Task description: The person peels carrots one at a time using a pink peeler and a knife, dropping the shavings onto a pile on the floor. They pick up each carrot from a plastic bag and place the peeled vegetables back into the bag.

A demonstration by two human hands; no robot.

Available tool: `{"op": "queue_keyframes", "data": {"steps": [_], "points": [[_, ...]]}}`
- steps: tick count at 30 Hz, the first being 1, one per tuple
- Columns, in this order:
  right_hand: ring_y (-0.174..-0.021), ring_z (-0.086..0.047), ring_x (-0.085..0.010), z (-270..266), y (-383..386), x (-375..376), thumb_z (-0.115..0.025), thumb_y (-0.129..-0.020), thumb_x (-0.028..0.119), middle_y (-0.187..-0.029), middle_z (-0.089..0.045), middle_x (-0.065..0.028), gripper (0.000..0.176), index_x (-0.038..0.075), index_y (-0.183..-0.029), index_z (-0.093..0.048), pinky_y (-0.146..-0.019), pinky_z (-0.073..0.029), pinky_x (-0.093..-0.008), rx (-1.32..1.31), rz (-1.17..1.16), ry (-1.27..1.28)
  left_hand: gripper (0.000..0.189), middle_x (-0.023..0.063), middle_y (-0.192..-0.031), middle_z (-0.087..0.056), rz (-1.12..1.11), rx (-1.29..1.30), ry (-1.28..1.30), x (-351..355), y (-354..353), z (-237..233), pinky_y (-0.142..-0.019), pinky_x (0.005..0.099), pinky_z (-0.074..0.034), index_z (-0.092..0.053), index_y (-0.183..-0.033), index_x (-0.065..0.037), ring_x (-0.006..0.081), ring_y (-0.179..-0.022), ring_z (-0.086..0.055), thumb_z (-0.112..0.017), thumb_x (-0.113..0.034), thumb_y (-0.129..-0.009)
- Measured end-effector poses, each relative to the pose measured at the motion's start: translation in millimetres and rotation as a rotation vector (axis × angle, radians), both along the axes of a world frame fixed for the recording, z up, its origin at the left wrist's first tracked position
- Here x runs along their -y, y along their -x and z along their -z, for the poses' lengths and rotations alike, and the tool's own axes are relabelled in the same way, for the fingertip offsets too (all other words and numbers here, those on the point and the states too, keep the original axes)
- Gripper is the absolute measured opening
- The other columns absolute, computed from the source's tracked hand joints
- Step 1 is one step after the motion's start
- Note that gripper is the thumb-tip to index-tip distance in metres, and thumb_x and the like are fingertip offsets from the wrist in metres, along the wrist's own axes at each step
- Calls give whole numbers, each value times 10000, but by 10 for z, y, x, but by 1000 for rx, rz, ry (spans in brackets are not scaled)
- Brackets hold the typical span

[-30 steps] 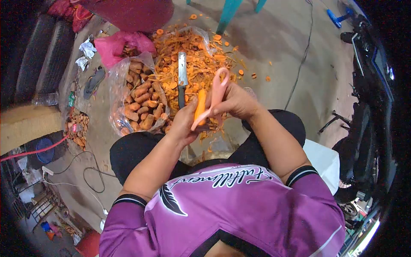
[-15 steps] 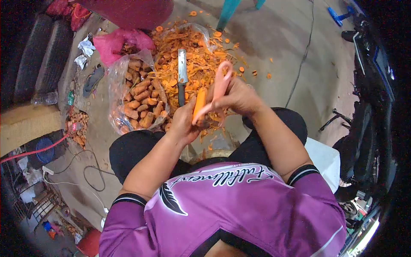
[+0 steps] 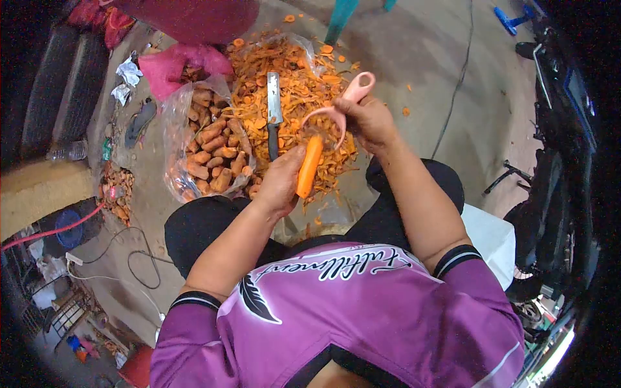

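My left hand (image 3: 283, 181) is closed around a peeled, bright orange carrot (image 3: 310, 166), held tilted above my lap. In my right hand (image 3: 371, 123) is a pink peeler (image 3: 337, 111), gripped by its handle, its forked head just above the carrot's far end and apart from it. Beneath and beyond both hands spreads a heap of carrot peelings (image 3: 294, 74). On that heap lies a knife (image 3: 273, 107) with a dark handle. Left of it, a clear plastic bag (image 3: 173, 145) holds several unpeeled carrots (image 3: 212, 134).
A pink mesh sack (image 3: 162, 71) and a dark red tub (image 3: 194, 19) stand beyond the bag. A teal stool leg (image 3: 339, 24) rises at the back. Along the right runs a black cable (image 3: 460, 84) on the floor. A sandal (image 3: 139, 123) lies at left.
My right hand has moved the peeler away from me, off the carrot. The carrot now stands more upright in my left hand, with more of it showing.
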State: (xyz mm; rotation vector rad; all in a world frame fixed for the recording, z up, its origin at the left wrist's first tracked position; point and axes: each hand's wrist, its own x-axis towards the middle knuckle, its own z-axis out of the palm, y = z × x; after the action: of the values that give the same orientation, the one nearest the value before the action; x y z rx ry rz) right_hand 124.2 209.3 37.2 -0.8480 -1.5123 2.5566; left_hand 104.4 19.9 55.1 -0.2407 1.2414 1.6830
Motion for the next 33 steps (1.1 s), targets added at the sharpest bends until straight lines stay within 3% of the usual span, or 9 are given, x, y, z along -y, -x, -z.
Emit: {"op": "queue_keyframes", "data": {"steps": [2,3,10,17,20,23,27,32,33], "points": [[-645,-558,-144,-76,19,-106,-628,-707,131,-751,-581,-83,210,-44,-792,-547,-566,-460,-257,52,106,-160,318,6,-706,-490,17,13,-14,-16,19,-34,-463,222,-431,-486,-972,-61,99,-540,-482,-433,-345,-838],[-663,-535,-131,-159,17,-100,-594,-727,112,-743,-552,-57,146,5,-802,-528,-585,-446,-243,76,99,-48,324,6,-715,-492,20,45,-34,3,37,-38,-468,225,-432,-485,-977,-62,98,-550,-485,-434,-348,-836],[-652,-536,-142,-357,-154,373,-668,-612,74,-695,-561,-50,190,8,-753,-559,-627,-423,-238,-201,-540,-6,376,29,-791,-529,-99,298,-128,-35,75,-169,-493,288,-437,-482,-1000,-93,129,-631,-519,-439,-415,-814],[-642,-557,-131,-118,-114,264,-681,-632,113,-738,-586,-56,229,12,-807,-573,-599,-444,-226,-63,-587,138,345,44,-814,-530,-61,261,-232,34,154,96,-497,315,-458,-471,-1011,-87,157,-659,-528,-415,-378,-835],[-634,-553,-129,-153,-108,252,-677,-636,119,-739,-586,-55,225,12,-805,-574,-596,-442,-229,-82,-608,169,340,44,-799,-529,37,433,-545,170,241,329,-480,303,-458,-475,-996,-83,153,-625,-529,-440,-374,-824],[-637,-550,-126,-170,-110,235,-675,-636,119,-742,-585,-55,223,8,-800,-572,-592,-441,-236,-131,-587,145,324,41,-766,-527,-124,272,-136,-85,95,-131,-457,277,-447,-485,-952,-80,135,-560,-517,-466,-372,-812],[-618,-548,-128,-99,-61,168,-669,-641,111,-742,-584,-61,215,1,-798,-571,-589,-441,-240,-89,-404,59,377,28,-702,-533,-87,252,-119,-28,53,66,-497,206,-429,-477,-1018,-44,92,-550,-504,-405,-370,-842],[-646,-551,-146,113,25,-266,-613,-714,108,-748,-570,-70,156,-1,-800,-542,-548,-450,-260,118,126,-265,347,46,-705,-518,12,320,-280,47,72,38,-489,239,-429,-469,-1024,-42,127,-563,-503,-387,-334,-857],[-655,-551,-149,-18,4,-228,-604,-736,127,-762,-569,-70,171,-7,-819,-538,-564,-455,-262,83,190,-133,336,50,-708,-516,-1,301,-256,38,72,-32,-491,247,-431,-468,-1019,-46,136,-565,-502,-386,-328,-858]]}}
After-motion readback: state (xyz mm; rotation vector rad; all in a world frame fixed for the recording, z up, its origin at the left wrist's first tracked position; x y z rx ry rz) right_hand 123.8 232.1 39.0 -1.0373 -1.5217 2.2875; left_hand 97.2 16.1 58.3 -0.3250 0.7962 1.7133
